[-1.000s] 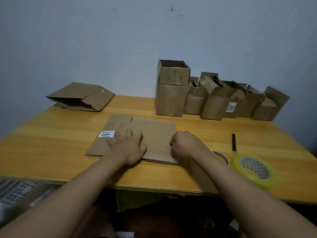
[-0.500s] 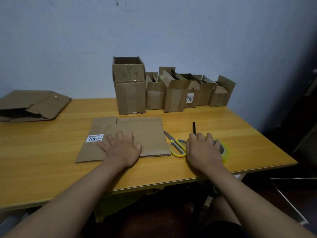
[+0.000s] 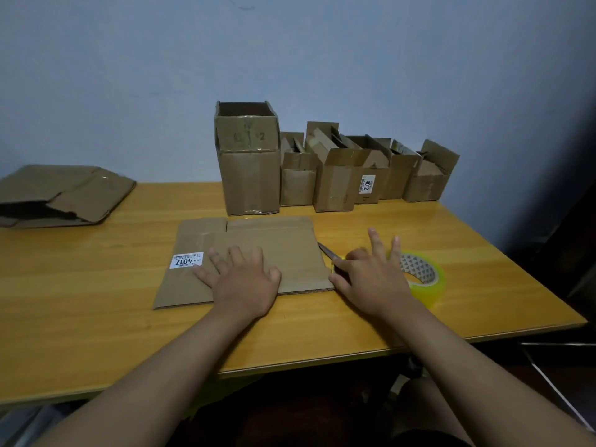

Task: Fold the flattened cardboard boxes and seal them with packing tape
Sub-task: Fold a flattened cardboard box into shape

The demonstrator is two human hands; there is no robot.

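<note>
A flattened cardboard box (image 3: 261, 243) with a white "4017" label lies on the wooden table (image 3: 90, 285) in front of me. My left hand (image 3: 242, 282) presses flat on its near part, fingers spread. To the right of the cardboard, my right hand (image 3: 371, 279) is over the yellow handles of the scissors (image 3: 325, 250), whose blade pokes out toward the cardboard. Its fingers are spread and partly raised. A roll of clear packing tape (image 3: 427, 279) with a yellowish tint lies just right of that hand, partly hidden by it.
Several folded boxes stand in a row against the wall, the tallest (image 3: 248, 175) at the left and one with a "4012" label (image 3: 342, 179). A partly collapsed box (image 3: 64, 195) lies at the far left. The table's right edge is close to the tape.
My right hand left the cardboard's right edge, went to the tape roll, then shifted left over the scissors with its fingers lifted. My left hand stayed flat on the cardboard.
</note>
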